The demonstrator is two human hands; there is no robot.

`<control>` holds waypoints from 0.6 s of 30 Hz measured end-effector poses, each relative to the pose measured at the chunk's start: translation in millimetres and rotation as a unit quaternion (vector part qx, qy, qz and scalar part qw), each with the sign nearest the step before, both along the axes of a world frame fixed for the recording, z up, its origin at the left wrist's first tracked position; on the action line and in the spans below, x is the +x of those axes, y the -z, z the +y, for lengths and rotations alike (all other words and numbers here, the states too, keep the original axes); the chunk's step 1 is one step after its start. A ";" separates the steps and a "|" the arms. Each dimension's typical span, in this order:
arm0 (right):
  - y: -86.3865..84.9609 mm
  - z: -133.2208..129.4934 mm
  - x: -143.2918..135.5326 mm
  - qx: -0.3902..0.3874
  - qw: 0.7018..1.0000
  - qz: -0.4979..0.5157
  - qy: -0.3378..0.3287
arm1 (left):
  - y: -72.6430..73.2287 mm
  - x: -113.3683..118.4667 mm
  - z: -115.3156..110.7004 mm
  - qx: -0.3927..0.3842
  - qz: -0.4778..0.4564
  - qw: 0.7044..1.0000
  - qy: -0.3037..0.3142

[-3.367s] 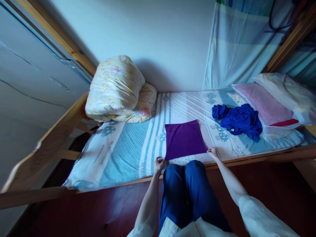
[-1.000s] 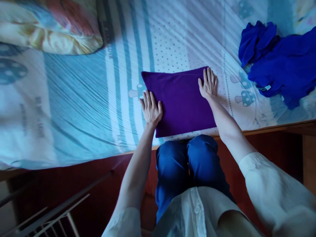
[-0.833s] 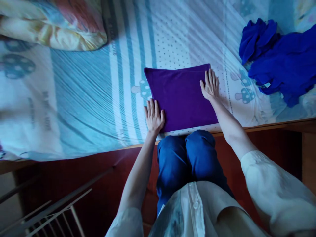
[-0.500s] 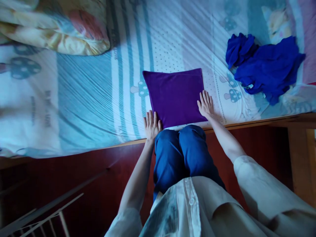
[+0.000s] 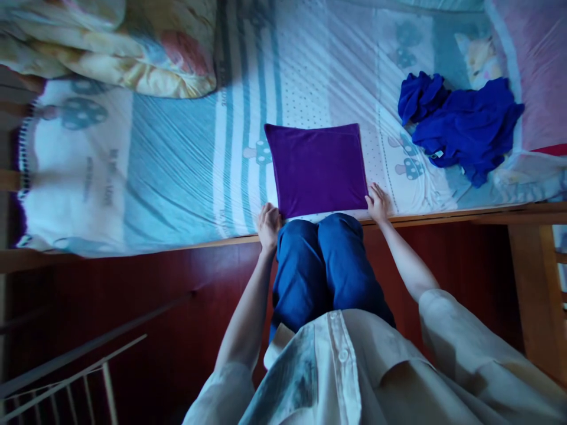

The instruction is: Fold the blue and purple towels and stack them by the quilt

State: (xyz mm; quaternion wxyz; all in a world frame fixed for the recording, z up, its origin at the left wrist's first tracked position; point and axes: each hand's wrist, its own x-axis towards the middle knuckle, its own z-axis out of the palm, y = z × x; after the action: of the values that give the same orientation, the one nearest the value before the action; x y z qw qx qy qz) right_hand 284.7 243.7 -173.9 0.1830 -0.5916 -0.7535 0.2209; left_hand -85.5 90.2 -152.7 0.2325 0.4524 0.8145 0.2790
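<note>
A purple cloth point(image 5: 319, 168), roughly rectangular and flat, lies near the front edge of the bed. My left hand point(image 5: 269, 226) is at its lower left corner, fingers curled in at the cloth's edge. At the lower right corner, my right hand point(image 5: 377, 202) has its fingers bent, with the fingertips touching the cloth's edge. Farther right on the bed lies a crumpled blue garment point(image 5: 469, 127) with a small white tag.
A yellow patterned quilt point(image 5: 177, 65) is bunched at the bed's upper left. The patterned sheet point(image 5: 172, 171) covers the bed, whose wooden edge point(image 5: 212, 244) runs in front of my knees. A white metal rack point(image 5: 108, 389) stands at the lower left.
Both hands have gone from lying flat with fingers spread to bent fingers at the cloth's lower corners. My right hand has slid down along the right side. The view has shifted slightly.
</note>
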 end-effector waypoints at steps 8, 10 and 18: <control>-0.8 -31.2 13.2 0.033 0.996 0.053 0.066 | -10.5 -7.2 14.9 -0.060 0.000 0.996 -0.063; -0.7 -34.4 16.8 0.026 0.995 0.067 0.071 | -9.1 -9.7 20.7 -0.087 -0.004 0.993 -0.075; -2.3 -21.5 12.4 -0.065 0.987 0.096 0.113 | -14.1 -6.5 32.0 -0.108 -0.056 0.989 -0.086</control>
State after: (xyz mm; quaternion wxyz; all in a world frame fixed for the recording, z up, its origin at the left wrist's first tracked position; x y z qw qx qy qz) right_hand 297.1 222.2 -171.6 0.2394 -0.6595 -0.6449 0.3031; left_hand -92.0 122.2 -138.7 0.3002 0.3369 0.8615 0.2329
